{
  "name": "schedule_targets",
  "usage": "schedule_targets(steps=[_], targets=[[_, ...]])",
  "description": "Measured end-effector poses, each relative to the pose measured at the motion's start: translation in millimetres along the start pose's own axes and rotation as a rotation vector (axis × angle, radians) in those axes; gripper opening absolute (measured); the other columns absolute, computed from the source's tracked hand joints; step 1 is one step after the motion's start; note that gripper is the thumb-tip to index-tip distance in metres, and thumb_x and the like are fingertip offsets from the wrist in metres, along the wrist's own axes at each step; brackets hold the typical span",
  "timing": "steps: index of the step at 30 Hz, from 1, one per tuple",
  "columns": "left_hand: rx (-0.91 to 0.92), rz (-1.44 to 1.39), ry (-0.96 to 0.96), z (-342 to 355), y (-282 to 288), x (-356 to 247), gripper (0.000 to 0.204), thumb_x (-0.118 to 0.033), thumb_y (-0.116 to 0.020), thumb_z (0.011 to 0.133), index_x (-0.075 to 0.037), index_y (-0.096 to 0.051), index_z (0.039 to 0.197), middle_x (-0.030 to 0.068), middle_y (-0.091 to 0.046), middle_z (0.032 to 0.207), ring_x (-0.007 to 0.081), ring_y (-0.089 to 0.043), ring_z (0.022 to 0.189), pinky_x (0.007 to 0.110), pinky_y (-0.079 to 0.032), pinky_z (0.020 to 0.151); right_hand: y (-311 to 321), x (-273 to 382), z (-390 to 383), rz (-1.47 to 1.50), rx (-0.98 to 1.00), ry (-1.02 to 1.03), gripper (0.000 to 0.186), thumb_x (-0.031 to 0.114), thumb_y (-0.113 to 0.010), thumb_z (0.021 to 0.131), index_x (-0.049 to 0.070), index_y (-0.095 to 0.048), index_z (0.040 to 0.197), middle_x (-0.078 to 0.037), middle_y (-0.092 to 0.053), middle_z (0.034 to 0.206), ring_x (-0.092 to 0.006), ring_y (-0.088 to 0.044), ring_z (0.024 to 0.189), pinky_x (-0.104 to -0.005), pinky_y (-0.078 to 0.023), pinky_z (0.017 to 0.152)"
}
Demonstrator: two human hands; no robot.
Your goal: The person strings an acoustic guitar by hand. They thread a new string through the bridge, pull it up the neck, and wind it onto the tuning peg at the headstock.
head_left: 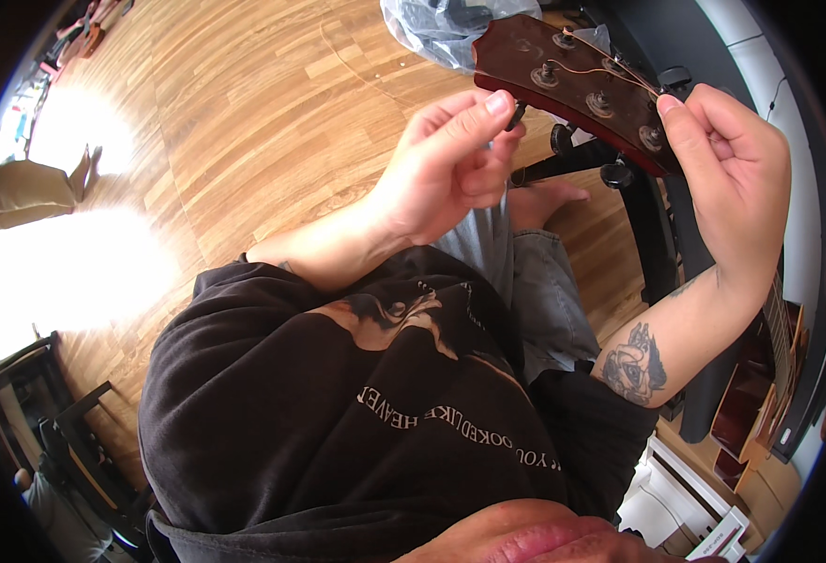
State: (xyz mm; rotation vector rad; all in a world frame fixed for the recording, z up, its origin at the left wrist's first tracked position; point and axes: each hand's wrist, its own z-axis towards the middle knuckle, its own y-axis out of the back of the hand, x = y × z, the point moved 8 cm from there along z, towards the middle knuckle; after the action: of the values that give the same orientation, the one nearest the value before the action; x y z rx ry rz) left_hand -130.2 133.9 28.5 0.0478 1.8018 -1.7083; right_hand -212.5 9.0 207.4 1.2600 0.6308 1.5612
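A dark brown guitar headstock (577, 89) with several round metal tuning posts (600, 101) lies tilted at the upper right. Against its near-left edge, my left hand (455, 155) is closed on a black tuning peg (517, 115), thumb on top and fingers curled below. Over the headstock's right end, my right hand (736, 155) pinches thin bronze-coloured guitar string (619, 72) between thumb and forefinger. That string runs from the posts to my fingertips. Further black pegs stick out along both edges. The right hand hides where the neck begins.
Clear plastic wrapping (436, 33) lies beyond the headstock. A black stand (647, 225) is under it. Another guitar (746, 403) leans at the right, near a white piece of furniture (661, 493). A black chair (66, 422) stands at the lower left on the wooden floor (244, 122).
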Motion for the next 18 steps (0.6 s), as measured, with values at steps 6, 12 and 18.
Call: schedule_targets(steps=[6, 12, 18], targets=[[-0.137, 0.571, -0.183, -7, -9, -21, 0.037, -0.032, -0.051, 0.11, -0.003, -0.068, 0.094, 0.0023, -0.06, 0.072, 0.0041, -0.039, 0.049, 0.023, -0.027, 0.044, 2, 0, -2, -0.006, -0.008, 0.0, 0.035, 0.005, -0.065, 0.1, 0.003, -0.045, 0.072, 0.005, -0.034, 0.066, -0.0033, -0.026, 0.062, -0.0238, -0.021, 0.055], [0.091, -0.215, 0.201, -2, -17, 13, 0.035, -0.036, -0.044, 0.11, -0.009, -0.06, 0.094, -0.0027, -0.045, 0.073, 0.0066, -0.032, 0.053, 0.023, -0.025, 0.045, 0, -3, -1, 0.045, -0.001, -0.031, 0.035, 0.005, -0.065, 0.1, 0.002, -0.045, 0.072, 0.005, -0.034, 0.067, -0.003, -0.027, 0.062, -0.0235, -0.023, 0.055], [-0.113, 0.348, -0.285, -5, -3, -20, 0.021, -0.022, -0.06, 0.106, -0.008, -0.06, 0.09, -0.0012, -0.054, 0.069, 0.0038, -0.033, 0.045, 0.021, -0.024, 0.04, -1, -4, -2, 0.054, -0.015, -0.03, 0.034, 0.005, -0.064, 0.1, 0.002, -0.044, 0.072, 0.006, -0.034, 0.067, -0.0031, -0.027, 0.062, -0.0236, -0.024, 0.055]])
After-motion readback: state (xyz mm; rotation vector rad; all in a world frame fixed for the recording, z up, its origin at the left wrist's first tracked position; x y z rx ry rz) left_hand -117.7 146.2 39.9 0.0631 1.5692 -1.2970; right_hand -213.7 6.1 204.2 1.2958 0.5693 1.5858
